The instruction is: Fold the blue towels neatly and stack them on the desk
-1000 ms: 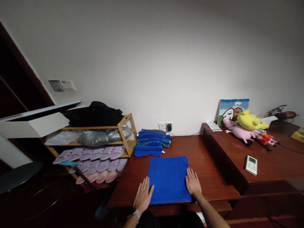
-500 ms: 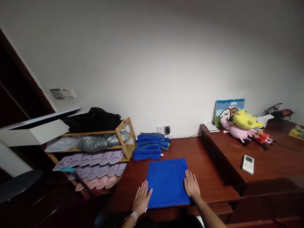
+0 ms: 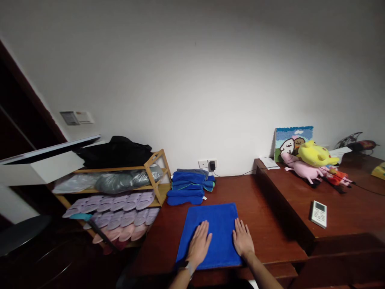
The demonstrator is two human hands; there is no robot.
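Observation:
A blue cloth (image 3: 221, 230) lies flat and spread out on the brown wooden table (image 3: 261, 224), near its front edge. My left hand (image 3: 199, 244) rests on the left part of the cloth, palm down, with its fingers stretched out. On the cloth's right edge lies my right hand (image 3: 243, 237), also palm down, its fingers a little apart. Neither hand holds anything. Behind the cloth, at the back left of the table, sits a pile of folded blue cloths (image 3: 188, 186).
Left of the table stands a wooden rack (image 3: 159, 176) with slippers (image 3: 117, 202) and a black bag (image 3: 116, 152). The raised surface (image 3: 296, 200) at right bears plush toys (image 3: 306, 166), a picture (image 3: 279, 140) and a white remote-like device (image 3: 319, 214). A black plug (image 3: 212, 165) sits in the wall socket.
My left hand has moved right, from the cloth's left edge onto the cloth. The cloth's lower left corner now shows farther left. My right hand remains at the right edge.

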